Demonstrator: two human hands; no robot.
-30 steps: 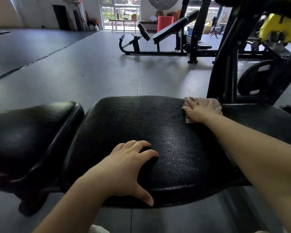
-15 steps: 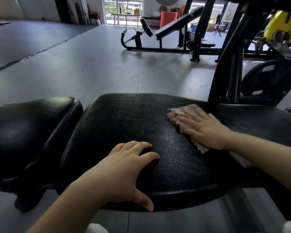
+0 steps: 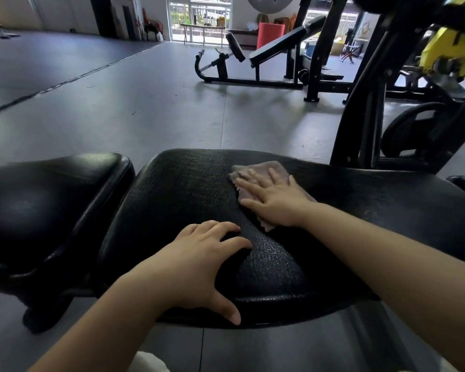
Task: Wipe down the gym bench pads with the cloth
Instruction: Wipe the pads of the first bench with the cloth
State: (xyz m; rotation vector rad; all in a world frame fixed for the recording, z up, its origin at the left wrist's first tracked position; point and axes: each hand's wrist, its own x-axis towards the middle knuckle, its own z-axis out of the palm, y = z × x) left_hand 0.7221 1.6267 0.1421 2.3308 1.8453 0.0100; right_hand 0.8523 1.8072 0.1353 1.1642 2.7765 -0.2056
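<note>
A long black textured bench pad [image 3: 188,194] stretches across the view in front of me. A smaller, smoother black pad [image 3: 46,194] sits to its left, across a narrow gap. My right hand [image 3: 273,200] lies flat with fingers spread, pressing a pale pinkish-grey cloth [image 3: 263,170] against the middle of the long pad. The cloth shows beyond my fingertips and under my palm. My left hand [image 3: 199,261] rests on the near edge of the same pad, thumb hooked over the rim, fingers curled on top.
A black machine frame [image 3: 360,124] rises just behind the pad on the right, with a weight plate [image 3: 408,127] and a yellow part [image 3: 451,49]. Another bench machine [image 3: 255,60] stands farther back. Grey floor [image 3: 145,108] lies beyond the pads.
My right hand slid the cloth from the pad's far edge toward the near side and leftward, then a little further left. The left hand stayed put on the near rim.
</note>
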